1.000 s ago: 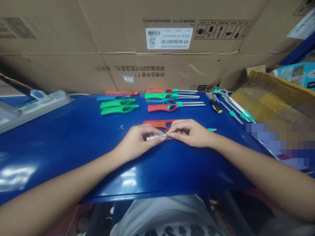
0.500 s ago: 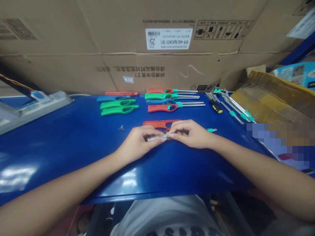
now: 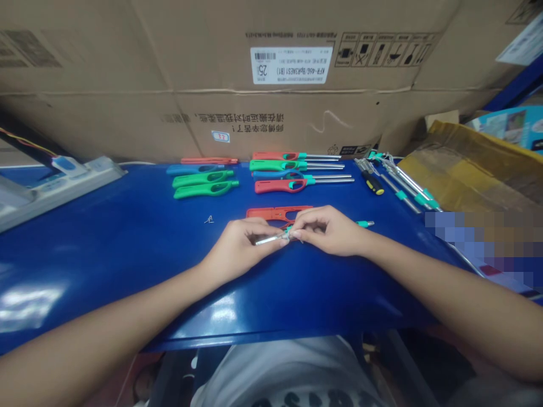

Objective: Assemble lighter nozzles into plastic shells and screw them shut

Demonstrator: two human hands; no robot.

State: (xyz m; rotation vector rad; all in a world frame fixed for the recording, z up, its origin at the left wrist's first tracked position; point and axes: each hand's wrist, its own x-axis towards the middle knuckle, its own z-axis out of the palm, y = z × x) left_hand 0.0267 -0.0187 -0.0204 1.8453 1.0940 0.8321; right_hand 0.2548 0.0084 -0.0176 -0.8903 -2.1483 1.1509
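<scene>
Between thumb and fingers my left hand (image 3: 248,240) pinches a small pale, clear-looking lighter part (image 3: 268,240), slim and lying slantwise. My right hand (image 3: 328,230) is closed at the right end of that part, its fingertips meeting the left ones around a small turquoise and metal bit. Just behind the hands lies an orange lighter casing half (image 3: 267,213), partly covered by my right hand. A turquoise-ended metal tube (image 3: 365,224) pokes out beyond my right hand. What exactly the right fingertips grip is too small to make out.
Several finished-looking lighters (image 3: 280,186) lie in a row behind, beside green casings (image 3: 203,190). Screws (image 3: 209,219) sit left. A screwdriver (image 3: 373,183) and metal tubes (image 3: 407,183) lie right, near a taped carton (image 3: 479,169). A power strip (image 3: 80,183) stands left; a large cardboard box (image 3: 178,68) backs the table.
The pale part has tilted slightly in my left fingers, and my fingertips have shifted a little. Both hands otherwise stay in the same place.
</scene>
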